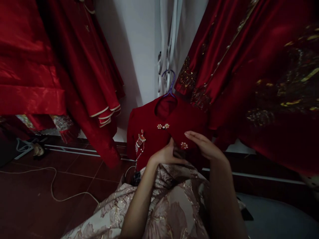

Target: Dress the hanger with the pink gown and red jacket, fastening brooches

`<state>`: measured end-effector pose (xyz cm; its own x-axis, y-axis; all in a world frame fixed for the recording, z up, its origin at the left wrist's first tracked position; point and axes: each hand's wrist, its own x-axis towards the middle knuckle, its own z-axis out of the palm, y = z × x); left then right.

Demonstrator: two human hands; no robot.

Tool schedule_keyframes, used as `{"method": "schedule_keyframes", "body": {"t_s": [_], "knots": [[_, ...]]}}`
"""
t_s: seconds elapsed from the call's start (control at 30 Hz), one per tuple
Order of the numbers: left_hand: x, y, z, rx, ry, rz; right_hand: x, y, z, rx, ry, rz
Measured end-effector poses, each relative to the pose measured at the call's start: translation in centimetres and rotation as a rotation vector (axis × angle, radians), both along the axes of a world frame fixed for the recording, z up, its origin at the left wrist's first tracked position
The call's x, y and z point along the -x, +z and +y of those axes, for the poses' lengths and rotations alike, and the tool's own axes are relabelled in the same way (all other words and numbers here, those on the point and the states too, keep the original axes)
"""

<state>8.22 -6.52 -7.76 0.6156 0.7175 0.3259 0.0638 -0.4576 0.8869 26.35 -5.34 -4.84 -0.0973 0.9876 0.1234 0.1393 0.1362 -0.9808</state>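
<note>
A small dark red jacket (149,132) hangs on a purple hanger (170,84) in front of me, with pearl flower buttons (162,126) and a beaded tassel brooch (140,141). My left hand (165,154) pinches the jacket's front edge just below the middle. My right hand (203,144) lies on the cloth beside a lower flower button (184,145), fingers stretched and curved over the fabric. A pale floral brocade garment (159,205) drapes below both forearms.
Long red satin dresses (82,76) hang at the left, and a red gown with gold embroidery (261,83) hangs at the right. A white wall (139,49) stands behind. A white cable (52,186) trails over the dark red tiled floor.
</note>
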Motion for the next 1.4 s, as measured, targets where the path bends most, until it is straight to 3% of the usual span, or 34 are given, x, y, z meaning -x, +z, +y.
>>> {"method": "schedule_keyframes", "body": {"t_s": [0.17,0.33,0.47,0.6,0.67,0.77,0.83,0.9,1.07,1.17,1.3,1.4], "knots": [[-2.8,-2.0,-0.4,-0.208,-0.018,0.427,0.8,0.9,-0.2,-0.028,0.018,-0.020],[-2.2,-1.7,-0.1,-0.219,0.168,0.730,1.6,0.8,0.4,-0.144,-0.014,-0.177],[1.1,-2.0,0.8,0.027,0.300,0.713,0.6,-0.7,0.9,-0.109,-0.110,-0.401],[4.5,-2.2,1.1,0.323,0.272,0.775,0.0,-2.1,0.8,-0.007,-0.086,-0.584],[5.3,-1.6,0.8,0.289,0.216,0.656,0.6,-2.3,0.5,0.017,-0.026,-0.614],[5.2,-0.1,0.6,0.233,0.172,0.138,1.9,-2.2,-0.1,0.128,0.044,-0.565],[4.8,0.6,0.7,0.270,0.242,-0.174,2.7,-2.1,-0.4,0.219,0.072,-0.512],[4.6,0.8,1.2,0.291,0.361,-0.310,3.2,-2.2,-0.7,0.262,0.083,-0.480],[6.0,0.0,2.7,0.105,0.685,-0.237,3.9,-3.2,-0.1,0.301,0.039,-0.524],[7.1,-0.5,3.3,-0.031,0.799,-0.186,4.6,-4.3,1.0,0.227,-0.036,-0.648],[7.9,-1.0,3.0,-0.065,0.753,0.043,4.9,-4.9,1.9,0.082,-0.133,-0.721],[8.3,-0.6,2.1,-0.035,0.592,0.092,4.7,-3.5,1.1,0.009,-0.083,-0.733]]}}
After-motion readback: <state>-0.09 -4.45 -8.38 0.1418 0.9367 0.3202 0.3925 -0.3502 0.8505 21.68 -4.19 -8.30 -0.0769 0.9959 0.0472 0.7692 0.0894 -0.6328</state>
